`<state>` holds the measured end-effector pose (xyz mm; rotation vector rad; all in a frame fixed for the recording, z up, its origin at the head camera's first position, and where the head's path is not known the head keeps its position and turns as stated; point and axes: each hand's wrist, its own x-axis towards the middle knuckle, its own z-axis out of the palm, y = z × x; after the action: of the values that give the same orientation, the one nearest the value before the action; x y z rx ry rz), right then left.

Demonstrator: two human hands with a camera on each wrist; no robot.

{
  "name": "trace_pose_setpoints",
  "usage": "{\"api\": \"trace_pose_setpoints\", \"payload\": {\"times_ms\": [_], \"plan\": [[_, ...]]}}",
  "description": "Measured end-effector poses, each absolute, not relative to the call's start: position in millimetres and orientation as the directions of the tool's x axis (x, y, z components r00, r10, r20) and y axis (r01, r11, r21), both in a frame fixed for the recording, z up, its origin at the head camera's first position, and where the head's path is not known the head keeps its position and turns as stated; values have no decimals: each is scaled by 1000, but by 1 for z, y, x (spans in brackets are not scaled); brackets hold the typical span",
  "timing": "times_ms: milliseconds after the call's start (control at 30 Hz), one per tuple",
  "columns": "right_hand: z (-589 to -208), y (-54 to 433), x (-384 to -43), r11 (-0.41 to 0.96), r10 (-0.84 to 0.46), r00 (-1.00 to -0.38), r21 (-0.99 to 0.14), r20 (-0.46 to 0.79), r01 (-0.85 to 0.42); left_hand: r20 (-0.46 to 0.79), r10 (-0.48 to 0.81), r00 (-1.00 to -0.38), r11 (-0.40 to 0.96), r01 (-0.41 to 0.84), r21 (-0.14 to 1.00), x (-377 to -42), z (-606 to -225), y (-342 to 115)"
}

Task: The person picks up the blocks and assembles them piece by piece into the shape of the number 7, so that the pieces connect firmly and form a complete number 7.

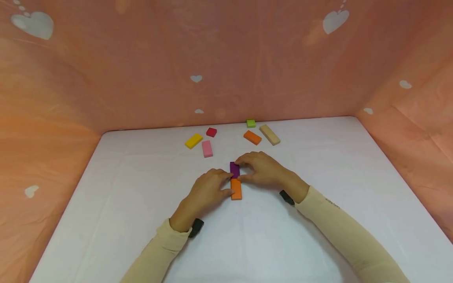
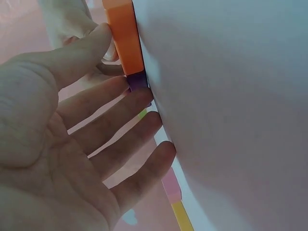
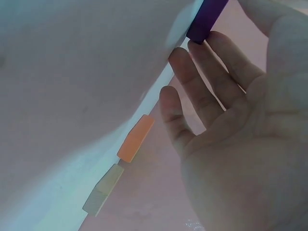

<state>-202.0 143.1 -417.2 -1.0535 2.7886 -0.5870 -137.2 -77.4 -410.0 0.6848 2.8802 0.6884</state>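
On the white table, a purple block (image 1: 234, 169) and an orange block (image 1: 236, 190) lie end to end in a line. My left hand (image 1: 209, 190) is at their left side: its thumb touches the orange block and its index fingertip touches the purple one, the fingers fairly straight. From the right, my right hand (image 1: 263, 169) pinches the purple block, index fingertip at the far end and thumb near the joint with the orange block. In the right wrist view, fingertips (image 3: 219, 38) meet the purple block's (image 3: 207, 21) end; the thumb's contact is out of that view.
Farther back lie a yellow block (image 1: 194, 140), a pink block (image 1: 207, 149) and a small red block (image 1: 211, 132). Right of these are a green block (image 1: 251, 123), another orange block (image 1: 252, 137) and a beige block (image 1: 269, 135). Orange cloth (image 1: 226, 59) with hearts surrounds the table.
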Motion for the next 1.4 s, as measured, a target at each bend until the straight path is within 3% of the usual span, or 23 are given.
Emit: {"api": "trace_pose_setpoints", "payload": {"times_ms": [667,867,1133,1400], "plan": [[-415,145,-198,663,-681,-732,-397,33,-635,21,462,-887,793,424,437,-135,-408,-76],[-411,150,-210,707,-639,-769,-367,35,-605,5,456,-890,802,413,431,-134,-407,-76],[-406,163,-245,746,-568,-809,-319,155,-585,-16,460,-888,794,403,456,-132,-407,-75],[-407,169,-261,803,-426,-892,-391,150,-449,-3,474,-881,786,421,453,-130,-407,-77]]}}
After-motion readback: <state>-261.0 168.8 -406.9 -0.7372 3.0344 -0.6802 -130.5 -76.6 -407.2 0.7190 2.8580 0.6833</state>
